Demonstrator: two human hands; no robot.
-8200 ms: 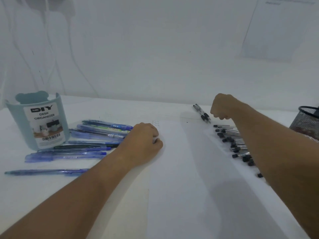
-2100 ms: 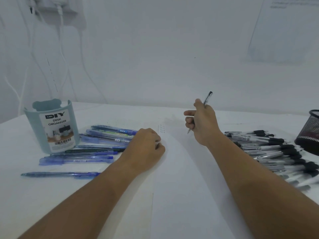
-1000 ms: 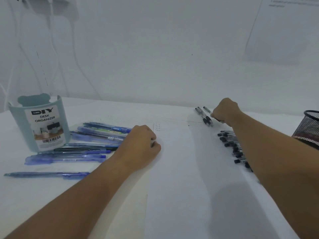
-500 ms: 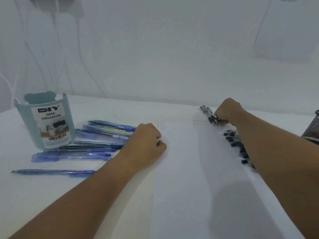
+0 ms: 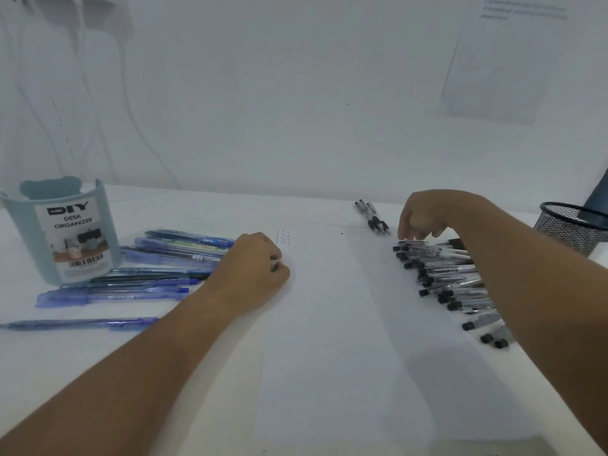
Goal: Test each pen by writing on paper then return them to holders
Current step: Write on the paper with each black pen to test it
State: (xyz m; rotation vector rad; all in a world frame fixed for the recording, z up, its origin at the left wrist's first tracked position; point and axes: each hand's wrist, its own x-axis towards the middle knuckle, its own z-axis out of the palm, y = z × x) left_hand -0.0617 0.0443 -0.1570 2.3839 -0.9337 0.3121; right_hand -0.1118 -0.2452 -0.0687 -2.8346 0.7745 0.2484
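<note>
Testing is barely starting: the paper point(image 5: 332, 324) is showing only a few small marks near its top left corner, three black pens point(image 5: 373, 214) are lying set aside beyond it, and both holders, the blue organizer point(image 5: 62, 235) and mesh cup point(image 5: 570, 227), are apparently holding none. The left hand point(image 5: 253, 268) is resting clenched on the paper; the right hand point(image 5: 424, 215) is reaching fingers-down onto the black pile point(image 5: 450, 281) of roughly twenty, grip unclear. About nine blue pens point(image 5: 154, 264) are waiting left

Much of the row of black-capped pens point(image 5: 450, 278) is covered by the right forearm; the marks at the top of the paper point(image 5: 329, 324) are too small to be read; the mesh holder point(image 5: 572, 225) is cut by the right edge; print on the wall sheet point(image 5: 513, 54) is blurred; the fingertips of the left hand point(image 5: 253, 271) are tucked from sight.
</note>
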